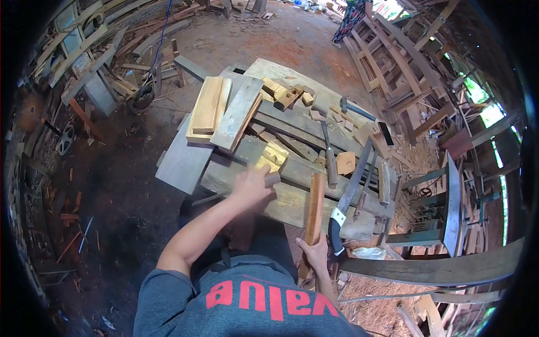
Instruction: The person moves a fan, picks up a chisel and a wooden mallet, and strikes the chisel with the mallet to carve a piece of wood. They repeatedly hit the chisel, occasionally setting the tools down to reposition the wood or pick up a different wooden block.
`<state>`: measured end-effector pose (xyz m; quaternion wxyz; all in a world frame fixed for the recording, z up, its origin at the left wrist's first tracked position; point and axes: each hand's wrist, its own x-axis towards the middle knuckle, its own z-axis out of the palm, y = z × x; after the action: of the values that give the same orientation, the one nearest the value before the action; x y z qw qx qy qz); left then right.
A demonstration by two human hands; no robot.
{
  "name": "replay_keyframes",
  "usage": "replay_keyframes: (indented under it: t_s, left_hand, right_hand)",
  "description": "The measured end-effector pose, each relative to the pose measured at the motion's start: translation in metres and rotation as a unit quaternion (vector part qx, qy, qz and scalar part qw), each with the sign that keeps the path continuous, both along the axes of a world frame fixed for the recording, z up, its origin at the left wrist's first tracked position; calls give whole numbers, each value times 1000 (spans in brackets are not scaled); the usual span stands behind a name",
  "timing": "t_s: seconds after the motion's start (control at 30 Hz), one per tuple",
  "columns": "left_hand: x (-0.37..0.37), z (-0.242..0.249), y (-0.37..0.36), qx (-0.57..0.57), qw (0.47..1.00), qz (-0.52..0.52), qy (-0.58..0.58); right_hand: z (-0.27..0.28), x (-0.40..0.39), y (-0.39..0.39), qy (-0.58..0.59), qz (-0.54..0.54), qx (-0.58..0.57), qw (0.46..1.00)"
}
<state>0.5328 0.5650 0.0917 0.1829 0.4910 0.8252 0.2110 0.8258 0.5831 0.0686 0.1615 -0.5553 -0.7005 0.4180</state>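
Observation:
My left hand (251,184) reaches over the near edge of the workbench (241,158), fingers curled around a small grey-brown block (272,180). Just beyond its fingertips lies a yellow notched wood piece (273,155). My right hand (315,254) is closed around the lower part of a long narrow wooden strip (315,205), which points away from me across the bench edge. To the right of the strip rests a handsaw (349,194) with a black and white handle. A chisel (330,157) lies beyond the strip.
Stacked boards (210,106) sit at the bench's left. A wooden hand plane (289,98), a hammer (356,108) and a phone (386,133) lie farther back. A long beam (438,272) crosses at right. A person (352,19) stands in the background.

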Motion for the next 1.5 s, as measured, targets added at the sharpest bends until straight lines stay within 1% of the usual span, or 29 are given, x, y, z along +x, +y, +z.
replay_keyframes:
  t_s: [0.07, 0.17, 0.23, 0.3, 0.33, 0.43, 0.5, 0.53, 0.57, 0.63, 0.67, 0.7, 0.73, 0.77, 0.8, 0.83, 0.87, 0.9, 0.93, 0.97, 1.0, 1.03, 1.1, 1.13, 1.2, 1.23, 1.27, 1.33, 1.5]
  left_hand:
    - [13, 2, -9, -14, 1000, -12, -9]
    - [23, -8, -20, -7, 1000, -3, -24]
    - [21, -10, -26, 11, 1000, 4, -24]
    - [14, -9, -28, 28, 999, -21, 3]
    - [13, 0, -28, -4, 1000, -29, -3]
    - [10, -1, -32, 9, 999, -41, 9]
    - [7, -1, -33, 7, 999, -45, 21]
    - [6, -1, -34, 6, 999, -47, 26]
    - [4, 1, -34, 0, 999, -48, 22]
    - [1, 0, -35, -6, 999, -48, 13]
    - [1, -1, -34, -17, 999, -44, 27]
    - [0, 4, -35, -5, 999, -45, 25]
    - [-3, -9, -33, -17, 999, -42, 15]
    - [-2, -19, -33, -6, 999, -30, 27]
    - [-1, -28, -34, 40, 998, -24, 37]
    - [-1, -24, -33, 36, 999, -9, 10]
    - [0, -37, -33, 91, 996, -2, -18]
    - [1, -35, -35, 71, 997, 1, -40]
    - [4, -42, -33, 82, 996, 14, -28]
    - [6, -29, -47, 110, 994, -8, 11]
    - [11, -47, -51, 145, 987, 22, 63]
    - [11, -25, -64, 95, 995, 8, 32]
    - [12, -39, -78, 139, 988, 48, 43]
    - [7, -37, -89, 140, 987, 62, 50]
    - [1, -35, -116, 115, 991, 64, 30]
    - [-2, -31, -129, 115, 989, 85, 31]
    - [-3, -25, -140, 90, 991, 98, 21]
    - [-3, -24, -155, 66, 991, 114, 11]
    - [-7, -30, -175, 101, 984, 143, 5]
  right_hand:
    - [-15, 3, 1, 11, 17, 23, 1000]
    - [0, -3, 0, -14, 33, 13, 999]
    - [5, -3, 1, -26, 36, -14, 999]
    - [0, -1, 1, -20, 44, 19, 999]
    - [0, 0, 1, -20, 45, 18, 999]
    - [0, 2, 1, -6, 44, 12, 999]
    - [2, 2, 0, -6, 39, 35, 999]
    - [6, 0, 1, -34, 35, 30, 998]
    - [1, 0, 4, -25, 40, 32, 998]
    - [-10, -1, 9, -41, 28, 72, 996]
    - [-10, -5, 13, -70, 27, 86, 993]
    - [-10, -9, 16, -45, 26, 85, 995]
    - [-31, -7, 24, -68, 25, 159, 985]
    - [-29, -15, 26, -43, 27, 177, 983]
    - [-44, -13, 37, -15, 66, 253, 965]
    - [-19, -31, 34, -50, 52, 236, 969]
    - [-38, -31, 46, -31, 61, 266, 962]
    - [-57, -31, 61, -67, 78, 293, 950]
    - [-60, -37, 66, -72, 103, 348, 929]
    - [-69, -42, 78, -84, 122, 417, 897]
    - [-71, -46, 84, -93, 125, 448, 880]
    - [-69, -53, 80, -112, 122, 465, 870]
    - [-66, -62, 75, -144, 115, 497, 848]
    - [-64, -65, 72, -156, 111, 510, 839]
    - [-59, -71, 68, -173, 111, 534, 820]
    - [-56, -73, 66, -176, 114, 545, 812]
    - [-53, -74, 61, -188, 113, 555, 802]
    - [-49, -74, 55, -197, 111, 567, 792]
    - [-56, -99, 57, -192, 134, 580, 780]
